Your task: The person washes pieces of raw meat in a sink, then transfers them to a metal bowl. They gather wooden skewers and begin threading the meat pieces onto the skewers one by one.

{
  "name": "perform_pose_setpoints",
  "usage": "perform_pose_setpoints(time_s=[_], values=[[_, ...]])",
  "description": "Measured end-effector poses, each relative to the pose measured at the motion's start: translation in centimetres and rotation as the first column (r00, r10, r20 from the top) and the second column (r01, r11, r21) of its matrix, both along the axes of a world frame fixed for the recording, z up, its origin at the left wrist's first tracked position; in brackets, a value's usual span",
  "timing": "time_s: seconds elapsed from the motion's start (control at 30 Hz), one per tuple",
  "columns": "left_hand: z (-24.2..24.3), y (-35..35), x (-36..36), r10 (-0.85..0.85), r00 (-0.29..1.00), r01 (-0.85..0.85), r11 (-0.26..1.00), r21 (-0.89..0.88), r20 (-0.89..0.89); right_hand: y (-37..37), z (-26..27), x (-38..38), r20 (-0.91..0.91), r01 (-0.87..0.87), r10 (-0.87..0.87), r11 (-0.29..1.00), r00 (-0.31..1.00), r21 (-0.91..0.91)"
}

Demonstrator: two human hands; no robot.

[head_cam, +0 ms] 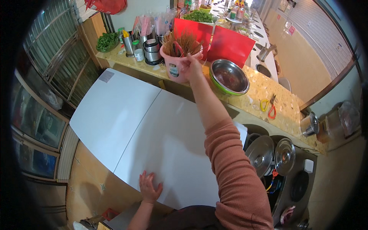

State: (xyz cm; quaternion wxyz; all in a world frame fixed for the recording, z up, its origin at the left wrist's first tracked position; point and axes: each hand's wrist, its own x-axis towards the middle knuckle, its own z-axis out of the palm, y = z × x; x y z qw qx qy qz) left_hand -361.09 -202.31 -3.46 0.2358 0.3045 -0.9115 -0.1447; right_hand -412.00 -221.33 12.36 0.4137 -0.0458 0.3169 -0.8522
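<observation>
My right hand (194, 67) reaches across to the ledge and grips the near right rim of a pink plastic bucket (173, 67), thumb on top. Thin brown sticks (184, 44) fill the bucket and poke out above it; a pink-red strip lies among them. My left hand (150, 187) rests on the near edge of a white chest lid (172, 138), fingers apart and holding nothing. To the right of the bucket, a steel bowl (227, 75) with liquid sits inside a green basin (220, 87).
Yellow-and-red-handled scissors (270, 106) lie on the speckled stone ledge (283, 115). Left of the bucket stand a steel lidded pot (151, 51), jars and wrapped straws (146, 27). Red panels (231, 46) rise behind. Glass pot lids (260, 155) lean at right. Leafy greens (107, 42) sit far left.
</observation>
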Motion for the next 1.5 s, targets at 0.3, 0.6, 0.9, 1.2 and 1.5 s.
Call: perform_pose_setpoints(time_s=[0.3,0.6,0.9,1.2,1.5], values=[[0.2,0.7,0.3,-0.026,1.0,0.026,0.998,-0.059,-0.004,16.2,-1.4,16.0,-0.072,-0.093,0.084,0.986,0.994,-0.14],[1.4,2.2,0.1,0.041,0.997,-0.04,0.999,0.024,-0.064,32.4,-5.1,29.0,0.081,-0.017,0.028,0.992,0.996,-0.125],[8.6,8.7,-3.2,0.399,0.747,0.364,0.424,0.829,-0.532,37.3,-5.7,34.9,-0.194,-0.39,0.415,0.907,0.889,0.157],[12.7,10.9,-2.5,0.497,0.713,0.453,0.213,0.866,-0.495,40.6,5.3,26.0,-0.767,-0.172,0.297,0.955,0.569,0.242],[11.7,12.3,0.0,0.432,0.796,0.359,0.226,0.906,-0.424,32.1,6.4,26.0,-0.956,0.157,0.291,0.947,-0.043,0.281]])
